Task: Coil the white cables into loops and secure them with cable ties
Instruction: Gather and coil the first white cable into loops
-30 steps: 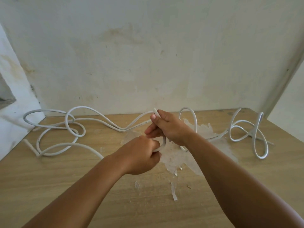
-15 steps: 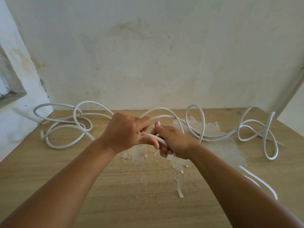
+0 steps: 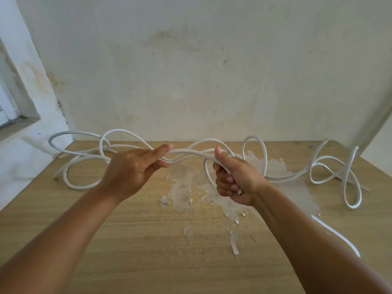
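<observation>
both hands [image 3: 135, 172] grip white cable [image 3: 186, 152] — above table [image 3: 131, 234]

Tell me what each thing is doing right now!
White cable: loose and tangled, one stretch held up between both hands.
Left hand: pinches the cable.
Right hand: grips a small loop of cable.
Table: wooden, top peeling in the middle.
Wall: stained.

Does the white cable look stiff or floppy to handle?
Probably springy: the cable arches between the left hand and right hand, and loops at the right stand off the table. Likely light. It may uncoil if released.
</observation>
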Demonstrator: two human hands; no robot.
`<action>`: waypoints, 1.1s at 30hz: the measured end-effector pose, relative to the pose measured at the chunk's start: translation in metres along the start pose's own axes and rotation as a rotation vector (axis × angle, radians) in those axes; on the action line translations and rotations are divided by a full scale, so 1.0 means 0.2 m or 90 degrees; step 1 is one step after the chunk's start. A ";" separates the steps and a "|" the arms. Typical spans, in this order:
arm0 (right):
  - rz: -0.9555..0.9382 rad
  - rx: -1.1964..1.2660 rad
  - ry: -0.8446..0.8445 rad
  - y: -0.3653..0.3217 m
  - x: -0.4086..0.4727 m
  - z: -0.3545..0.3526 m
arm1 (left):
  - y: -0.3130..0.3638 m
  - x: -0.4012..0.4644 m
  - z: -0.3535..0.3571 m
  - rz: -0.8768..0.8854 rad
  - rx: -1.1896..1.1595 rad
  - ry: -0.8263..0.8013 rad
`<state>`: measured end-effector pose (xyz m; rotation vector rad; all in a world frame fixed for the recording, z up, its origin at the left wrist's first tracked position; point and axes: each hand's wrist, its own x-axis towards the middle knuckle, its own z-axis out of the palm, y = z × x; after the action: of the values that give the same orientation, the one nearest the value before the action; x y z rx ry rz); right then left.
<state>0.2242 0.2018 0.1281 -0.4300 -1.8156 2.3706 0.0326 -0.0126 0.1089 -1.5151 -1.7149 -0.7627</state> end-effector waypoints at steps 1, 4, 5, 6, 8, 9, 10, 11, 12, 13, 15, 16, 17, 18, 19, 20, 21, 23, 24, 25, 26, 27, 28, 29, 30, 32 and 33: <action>0.004 0.009 -0.004 -0.01 -0.01 0.01 | 0.02 0.00 0.02 -0.064 -0.029 0.010; 0.015 0.077 -0.060 -0.01 -0.02 0.06 | 0.06 0.04 0.11 -0.211 -0.030 0.043; 0.023 0.098 -0.080 -0.01 -0.02 0.07 | 0.07 0.06 0.13 -0.233 -0.021 0.030; 0.029 0.118 -0.102 0.00 -0.03 0.08 | 0.07 0.08 0.15 -0.252 -0.022 0.011; 0.030 0.161 -0.144 0.02 -0.04 0.08 | 0.07 0.10 0.18 -0.279 -0.046 -0.027; 0.027 0.184 -0.161 0.03 -0.05 0.08 | 0.07 0.10 0.20 -0.288 -0.062 -0.048; 0.022 0.208 -0.177 0.03 -0.06 0.08 | 0.07 0.10 0.23 -0.297 -0.081 -0.068; 0.015 0.229 -0.191 0.04 -0.06 0.09 | 0.08 0.10 0.25 -0.313 -0.107 -0.081; 0.005 0.250 -0.201 0.04 -0.07 0.11 | 0.09 0.11 0.27 -0.333 -0.136 -0.088; -0.004 0.273 -0.205 0.04 -0.07 0.13 | 0.10 0.11 0.29 -0.357 -0.166 -0.088; -0.029 0.334 -0.192 0.05 -0.07 0.17 | 0.12 0.12 0.32 -0.389 -0.216 -0.090; -0.043 0.364 -0.175 0.05 -0.07 0.19 | 0.14 0.13 0.33 -0.396 -0.235 -0.095; -0.055 0.389 -0.149 0.04 -0.07 0.21 | 0.15 0.13 0.34 -0.399 -0.250 -0.102; -0.067 0.410 -0.118 0.04 -0.07 0.22 | 0.16 0.12 0.35 -0.400 -0.266 -0.111; -0.083 0.430 -0.086 0.04 -0.06 0.22 | 0.16 0.11 0.35 -0.403 -0.289 -0.115; -0.105 0.448 -0.059 0.03 -0.06 0.22 | 0.15 0.09 0.36 -0.413 -0.313 -0.112; -0.128 0.464 -0.037 0.02 -0.06 0.22 | 0.15 0.07 0.37 -0.427 -0.327 -0.099; -0.168 0.494 -0.007 -0.02 -0.06 0.20 | 0.16 0.00 0.37 -0.447 -0.306 -0.067; -0.183 0.507 0.005 -0.05 -0.06 0.20 | 0.16 -0.03 0.38 -0.449 -0.283 -0.057; -0.193 0.515 0.016 -0.07 -0.06 0.19 | 0.17 -0.07 0.38 -0.448 -0.260 -0.056; -0.200 0.520 0.027 -0.09 -0.05 0.19 | 0.18 -0.10 0.39 -0.445 -0.243 -0.057; -0.205 0.521 0.037 -0.10 -0.05 0.19 | 0.19 -0.12 0.40 -0.444 -0.232 -0.060; -0.209 0.521 0.047 -0.11 -0.04 0.20 | 0.20 -0.12 0.41 -0.446 -0.221 -0.064; -0.214 0.516 0.055 -0.10 -0.04 0.20 | 0.21 -0.12 0.41 -0.445 -0.208 -0.071; -0.221 0.508 0.062 -0.10 -0.03 0.20 | 0.22 -0.11 0.41 -0.440 -0.187 -0.087; -0.237 0.485 0.074 -0.09 -0.02 0.18 | 0.24 -0.08 0.41 -0.415 -0.142 -0.147; -0.244 0.473 0.080 -0.09 -0.01 0.17 | 0.25 -0.07 0.42 -0.403 -0.125 -0.185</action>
<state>0.2151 0.1746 0.1535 -0.1163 -0.7662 2.4311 0.0732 0.0540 0.0482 -1.2460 -2.4526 -1.0899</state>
